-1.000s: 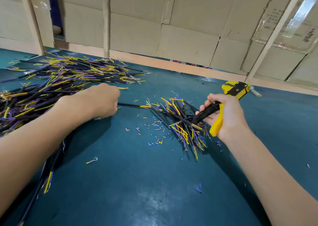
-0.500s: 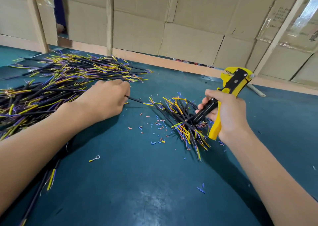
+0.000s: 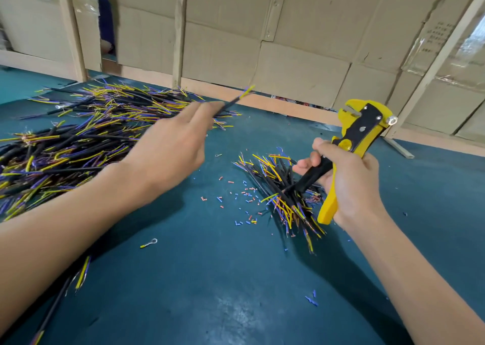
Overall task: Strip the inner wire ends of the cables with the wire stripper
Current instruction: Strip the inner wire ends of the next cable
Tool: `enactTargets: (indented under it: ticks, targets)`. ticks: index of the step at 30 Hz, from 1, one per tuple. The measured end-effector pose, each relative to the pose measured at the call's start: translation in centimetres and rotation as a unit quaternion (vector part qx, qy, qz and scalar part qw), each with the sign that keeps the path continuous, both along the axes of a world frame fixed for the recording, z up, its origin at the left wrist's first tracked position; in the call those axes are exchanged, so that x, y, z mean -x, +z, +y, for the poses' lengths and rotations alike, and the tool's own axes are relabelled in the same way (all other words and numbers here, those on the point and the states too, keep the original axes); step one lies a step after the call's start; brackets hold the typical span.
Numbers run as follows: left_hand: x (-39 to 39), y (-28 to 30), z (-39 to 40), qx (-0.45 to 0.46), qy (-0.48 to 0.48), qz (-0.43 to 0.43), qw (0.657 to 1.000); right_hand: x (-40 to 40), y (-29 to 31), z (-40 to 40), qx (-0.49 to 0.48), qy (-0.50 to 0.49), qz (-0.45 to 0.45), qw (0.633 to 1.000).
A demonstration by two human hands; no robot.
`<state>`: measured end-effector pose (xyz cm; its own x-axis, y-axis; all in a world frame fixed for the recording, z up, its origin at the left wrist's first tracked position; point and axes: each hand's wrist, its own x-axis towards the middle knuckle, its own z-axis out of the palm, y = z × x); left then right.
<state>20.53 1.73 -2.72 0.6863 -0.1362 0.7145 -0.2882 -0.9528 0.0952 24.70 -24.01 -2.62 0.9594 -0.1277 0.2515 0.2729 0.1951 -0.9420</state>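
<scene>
My left hand (image 3: 173, 148) pinches one black cable (image 3: 231, 103) and holds it in the air, its yellow and blue inner wires pointing up and to the right. My right hand (image 3: 349, 184) grips the yellow-and-black wire stripper (image 3: 359, 132) by its handles, jaws raised toward the back wall. The cable tip is apart from the jaws, to their left. A large pile of black cables (image 3: 78, 140) with yellow and purple ends lies at the left. A smaller pile (image 3: 283, 190) lies under the stripper's handles.
Bits of cut insulation (image 3: 244, 197) are scattered on the teal table (image 3: 210, 279) between the hands. A small ring terminal (image 3: 149, 243) lies near the middle. A metal bar (image 3: 399, 148) rests at the right. Cardboard panels (image 3: 288, 43) close the table's far edge.
My left hand has lifted a single cable off the table and moved it up and right toward the stripper. My right hand has raised the stripper slightly.
</scene>
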Motion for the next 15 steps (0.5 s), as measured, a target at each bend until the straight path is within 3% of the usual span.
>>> enactTargets:
  ticks: [4,9,11,15]
  targets:
    - [0.9,-0.4,-1.9,0.017,-0.106,-0.002,0.994,0.7,0.0,0.6,0.007,0.055,-0.025,0.998]
    - [1.2,-1.5,-2.7,0.121,-0.275,0.109,0.948,1.8,0.3,1.4,-0.007,0.146,-0.06,0.987]
    - [1.2,-1.9,-3.0,0.141,-0.303,0.144,0.932,1.9,0.3,1.5,-0.016,0.156,-0.066,0.985]
    - [1.4,-2.3,-3.3,0.142,-0.298,0.152,0.932,1.6,0.1,1.1,-0.013,0.144,-0.072,0.987]
